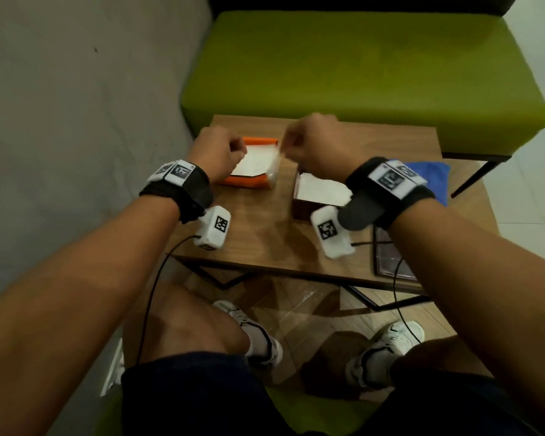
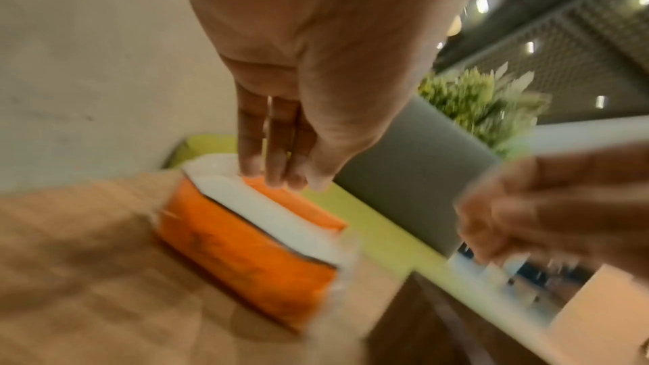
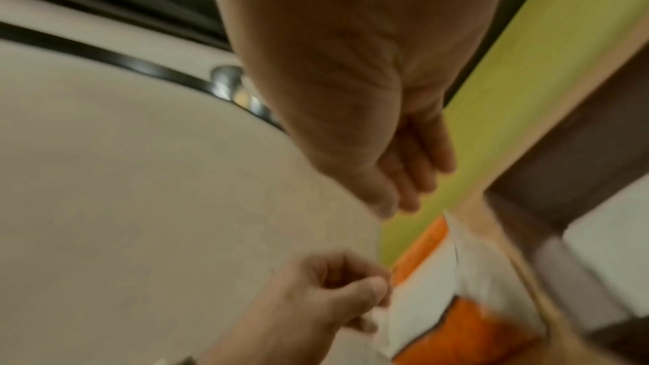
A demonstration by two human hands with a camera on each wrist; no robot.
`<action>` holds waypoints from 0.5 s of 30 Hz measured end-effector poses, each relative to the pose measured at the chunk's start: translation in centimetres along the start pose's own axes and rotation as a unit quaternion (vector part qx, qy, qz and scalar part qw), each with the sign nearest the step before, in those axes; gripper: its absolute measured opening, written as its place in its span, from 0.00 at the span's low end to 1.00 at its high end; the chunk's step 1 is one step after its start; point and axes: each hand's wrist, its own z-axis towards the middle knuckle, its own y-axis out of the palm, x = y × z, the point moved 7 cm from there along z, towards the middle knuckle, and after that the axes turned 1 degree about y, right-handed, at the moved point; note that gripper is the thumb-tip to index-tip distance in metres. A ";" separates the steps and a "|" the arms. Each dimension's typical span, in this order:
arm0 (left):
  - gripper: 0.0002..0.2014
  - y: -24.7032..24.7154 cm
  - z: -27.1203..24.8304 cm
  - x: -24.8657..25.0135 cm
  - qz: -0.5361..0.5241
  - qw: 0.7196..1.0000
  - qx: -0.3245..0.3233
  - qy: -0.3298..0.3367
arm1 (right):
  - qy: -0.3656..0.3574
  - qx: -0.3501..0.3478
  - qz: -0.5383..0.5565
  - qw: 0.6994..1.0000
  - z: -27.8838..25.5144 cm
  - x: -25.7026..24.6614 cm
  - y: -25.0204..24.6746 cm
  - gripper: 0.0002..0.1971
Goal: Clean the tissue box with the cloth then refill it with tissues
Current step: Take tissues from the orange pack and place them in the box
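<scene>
An orange tissue pack [image 1: 249,182] lies on the wooden table [image 1: 258,243], its top torn open over white tissues [image 1: 255,160]. My left hand [image 1: 233,151] is curled at the pack's left edge and pinches the wrapper there; in the left wrist view its fingertips [image 2: 277,176] touch the pack [image 2: 246,254]. My right hand [image 1: 291,146] pinches the wrapper's right edge, with fingers and thumb together in the right wrist view [image 3: 397,204]. The brown wooden tissue box [image 1: 296,206] stands just right of the pack, with white tissues [image 1: 321,190] inside. The blue cloth [image 1: 434,174] lies behind my right wrist.
A flat dark lid-like panel [image 1: 390,256] lies at the table's front right, partly under my right forearm. A green bench [image 1: 359,73] stands behind the table and a grey wall [image 1: 76,105] is on the left. Cables hang from both wrist cameras.
</scene>
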 end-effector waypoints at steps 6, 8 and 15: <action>0.19 2.8 1.5 -1.3 0.067 0.986 -0.129 0.083 | -0.016 -0.164 -0.065 0.984 6.4 -3.4 8.8 0.11; 0.33 3.6 1.8 -1.1 0.045 0.981 -0.141 0.129 | 0.001 -0.174 -0.107 0.979 7.9 -3.2 10.4 0.11; 0.15 5.3 4.0 -3.2 0.139 0.965 -0.160 0.155 | -0.008 -0.205 -0.211 0.956 9.2 -2.0 13.0 0.25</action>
